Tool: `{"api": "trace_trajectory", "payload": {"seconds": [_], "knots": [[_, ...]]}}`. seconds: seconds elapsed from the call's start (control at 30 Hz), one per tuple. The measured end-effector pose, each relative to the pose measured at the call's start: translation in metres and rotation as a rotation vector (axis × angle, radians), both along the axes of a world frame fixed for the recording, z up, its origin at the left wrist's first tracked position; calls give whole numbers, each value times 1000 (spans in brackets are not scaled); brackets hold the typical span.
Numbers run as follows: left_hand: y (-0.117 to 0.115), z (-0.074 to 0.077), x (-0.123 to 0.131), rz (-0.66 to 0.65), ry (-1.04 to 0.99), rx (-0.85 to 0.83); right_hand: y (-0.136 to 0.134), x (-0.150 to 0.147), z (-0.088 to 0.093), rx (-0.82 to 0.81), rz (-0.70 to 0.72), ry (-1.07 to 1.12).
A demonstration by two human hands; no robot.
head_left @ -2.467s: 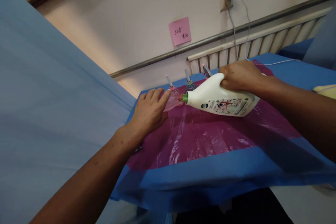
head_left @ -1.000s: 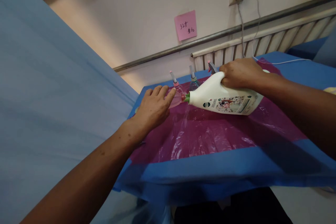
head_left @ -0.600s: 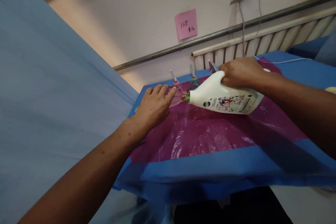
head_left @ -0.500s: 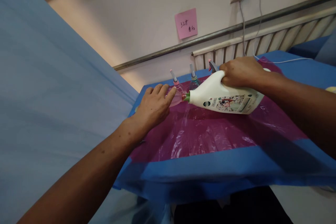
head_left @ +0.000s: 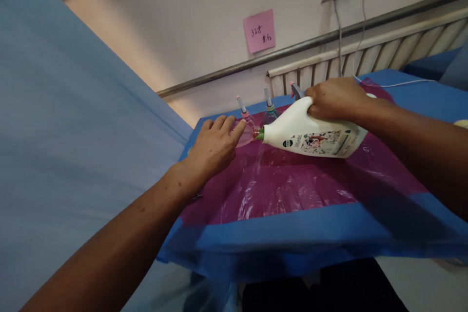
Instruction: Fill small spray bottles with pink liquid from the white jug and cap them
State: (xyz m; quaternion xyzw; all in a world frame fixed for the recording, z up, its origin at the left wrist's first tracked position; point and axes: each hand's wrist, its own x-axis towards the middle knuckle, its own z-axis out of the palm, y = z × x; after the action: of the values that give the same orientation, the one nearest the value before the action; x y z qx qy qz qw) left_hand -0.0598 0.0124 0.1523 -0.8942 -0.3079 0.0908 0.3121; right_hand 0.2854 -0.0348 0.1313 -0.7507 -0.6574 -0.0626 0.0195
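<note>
My right hand is wrapped round the handle of a cream detergent jug, which lies tilted on its side with its mouth to the left. Its green spout meets the reddish neck of a clear pink bottle. My left hand is closed round that bottle, which is tipped toward the jug; the hand hides most of it. Behind stand a spray bottle with a pink collar and a teal spray bottle. A grey and pink spray head shows behind the jug.
Glossy purple plastic sheeting covers part of the blue-clothed table. A blue curtain hangs on the left. At the back are a radiator, a pipe, and a white cable. A pink note is on the wall.
Both hands, the jug and the pink bottle keep almost the same position; only a very slight shift of the whole view shows.
</note>
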Motion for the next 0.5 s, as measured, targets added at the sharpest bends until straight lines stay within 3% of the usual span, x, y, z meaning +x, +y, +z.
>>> {"api": "trace_trajectory", "payload": {"seconds": [0.5], "knots": [[-1,1,2,-17,31,22,2,-1,0,4,-8,-11]]}}
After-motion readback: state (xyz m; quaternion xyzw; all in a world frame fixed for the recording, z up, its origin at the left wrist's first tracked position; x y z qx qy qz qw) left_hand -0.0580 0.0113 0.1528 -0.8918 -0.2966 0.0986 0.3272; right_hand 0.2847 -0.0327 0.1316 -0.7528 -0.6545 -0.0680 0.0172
